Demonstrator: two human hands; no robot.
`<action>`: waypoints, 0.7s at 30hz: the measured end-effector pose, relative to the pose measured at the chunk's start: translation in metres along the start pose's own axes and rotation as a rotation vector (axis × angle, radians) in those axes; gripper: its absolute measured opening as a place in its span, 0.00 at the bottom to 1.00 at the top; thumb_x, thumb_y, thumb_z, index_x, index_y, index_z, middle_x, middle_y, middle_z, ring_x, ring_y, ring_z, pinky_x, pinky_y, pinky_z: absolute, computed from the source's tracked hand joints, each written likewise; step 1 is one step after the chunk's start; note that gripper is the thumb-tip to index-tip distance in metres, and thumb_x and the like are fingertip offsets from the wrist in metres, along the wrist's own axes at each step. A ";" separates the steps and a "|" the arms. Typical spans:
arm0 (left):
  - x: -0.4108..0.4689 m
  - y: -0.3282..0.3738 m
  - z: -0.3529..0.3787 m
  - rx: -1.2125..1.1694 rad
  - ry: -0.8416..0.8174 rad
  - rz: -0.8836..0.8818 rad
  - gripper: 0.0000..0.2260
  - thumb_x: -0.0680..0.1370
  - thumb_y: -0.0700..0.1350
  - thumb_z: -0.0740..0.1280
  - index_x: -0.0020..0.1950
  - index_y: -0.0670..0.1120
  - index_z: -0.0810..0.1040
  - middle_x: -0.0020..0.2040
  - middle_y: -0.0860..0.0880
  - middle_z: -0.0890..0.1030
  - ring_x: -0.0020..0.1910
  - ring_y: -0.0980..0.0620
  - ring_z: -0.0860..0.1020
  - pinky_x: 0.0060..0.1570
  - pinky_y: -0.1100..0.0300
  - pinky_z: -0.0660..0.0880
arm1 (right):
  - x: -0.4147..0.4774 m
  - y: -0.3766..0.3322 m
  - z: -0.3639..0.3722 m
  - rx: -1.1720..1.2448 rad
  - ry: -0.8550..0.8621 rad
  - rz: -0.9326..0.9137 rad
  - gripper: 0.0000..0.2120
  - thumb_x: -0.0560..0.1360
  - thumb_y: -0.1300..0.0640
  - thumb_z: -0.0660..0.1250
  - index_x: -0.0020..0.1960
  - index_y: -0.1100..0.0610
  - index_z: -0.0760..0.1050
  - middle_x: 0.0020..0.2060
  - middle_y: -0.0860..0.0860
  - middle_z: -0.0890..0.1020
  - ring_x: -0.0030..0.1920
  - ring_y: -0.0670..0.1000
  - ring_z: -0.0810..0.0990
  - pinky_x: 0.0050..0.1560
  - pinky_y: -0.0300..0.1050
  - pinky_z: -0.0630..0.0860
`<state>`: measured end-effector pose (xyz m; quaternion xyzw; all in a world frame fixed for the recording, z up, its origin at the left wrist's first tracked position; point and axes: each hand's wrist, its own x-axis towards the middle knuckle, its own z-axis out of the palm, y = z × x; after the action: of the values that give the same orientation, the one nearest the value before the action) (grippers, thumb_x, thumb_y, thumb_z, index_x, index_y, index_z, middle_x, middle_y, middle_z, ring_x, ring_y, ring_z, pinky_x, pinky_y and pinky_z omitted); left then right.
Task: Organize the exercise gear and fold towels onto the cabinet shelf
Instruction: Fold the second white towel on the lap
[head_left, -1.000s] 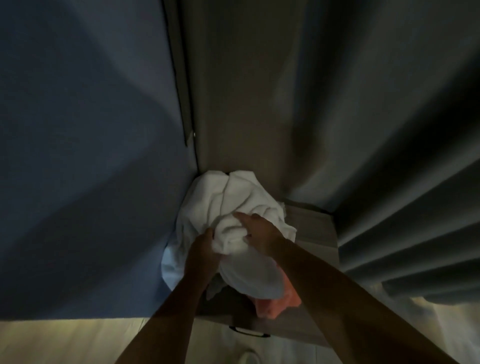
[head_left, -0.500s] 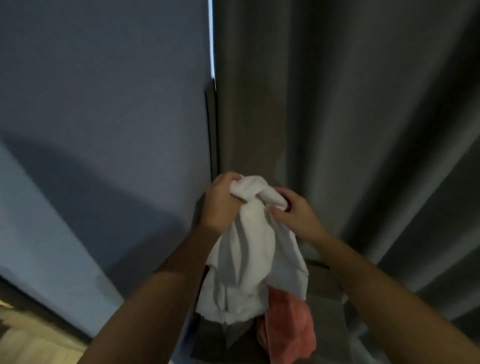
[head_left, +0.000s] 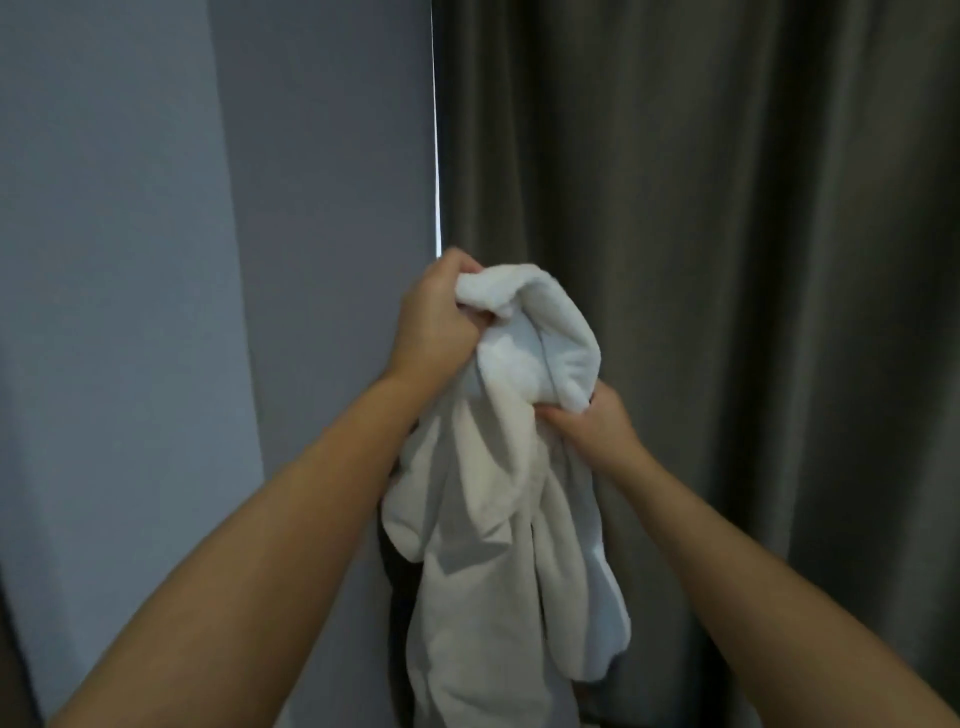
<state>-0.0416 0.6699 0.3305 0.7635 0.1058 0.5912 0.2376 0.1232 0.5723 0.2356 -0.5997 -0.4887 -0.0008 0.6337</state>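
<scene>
The left hand (head_left: 439, 317) is fisted round the bunched top of a white towel (head_left: 498, 519), held up in the air; the right hand (head_left: 589, 423) pinches a fold lower on its right side, fingers curled into the cloth; the rest hangs crumpled between the forearms, its lower end seemingly running off the bottom edge; behind it are a grey-blue wall (head_left: 218, 260) and a dark curtain (head_left: 727, 260).

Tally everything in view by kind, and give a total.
towel: 1
hands: 2 (left hand, right hand, both gripping the towel)
curtain: 1
wall: 1
Total: 5
</scene>
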 end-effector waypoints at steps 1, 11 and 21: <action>0.010 0.011 -0.010 0.025 0.009 0.016 0.09 0.71 0.43 0.73 0.45 0.52 0.74 0.42 0.56 0.79 0.39 0.64 0.75 0.36 0.74 0.68 | 0.005 -0.018 -0.005 0.033 -0.005 -0.023 0.15 0.69 0.59 0.76 0.50 0.45 0.77 0.40 0.34 0.83 0.42 0.32 0.80 0.37 0.25 0.73; 0.018 0.109 -0.063 0.090 0.185 0.101 0.11 0.73 0.41 0.73 0.43 0.50 0.71 0.39 0.55 0.77 0.37 0.61 0.74 0.36 0.66 0.70 | 0.006 -0.141 -0.061 0.214 -0.183 -0.140 0.16 0.67 0.59 0.75 0.52 0.47 0.78 0.42 0.43 0.85 0.41 0.42 0.84 0.37 0.35 0.77; -0.089 0.162 -0.070 0.105 0.018 -0.100 0.16 0.66 0.62 0.72 0.49 0.57 0.74 0.41 0.64 0.79 0.39 0.66 0.77 0.35 0.72 0.73 | -0.069 -0.124 -0.093 0.428 -0.439 0.086 0.18 0.66 0.57 0.78 0.53 0.50 0.78 0.44 0.44 0.86 0.44 0.45 0.85 0.37 0.38 0.80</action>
<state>-0.1523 0.5068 0.3474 0.7632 0.1770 0.5791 0.2255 0.0719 0.4266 0.3057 -0.4586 -0.5769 0.2586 0.6245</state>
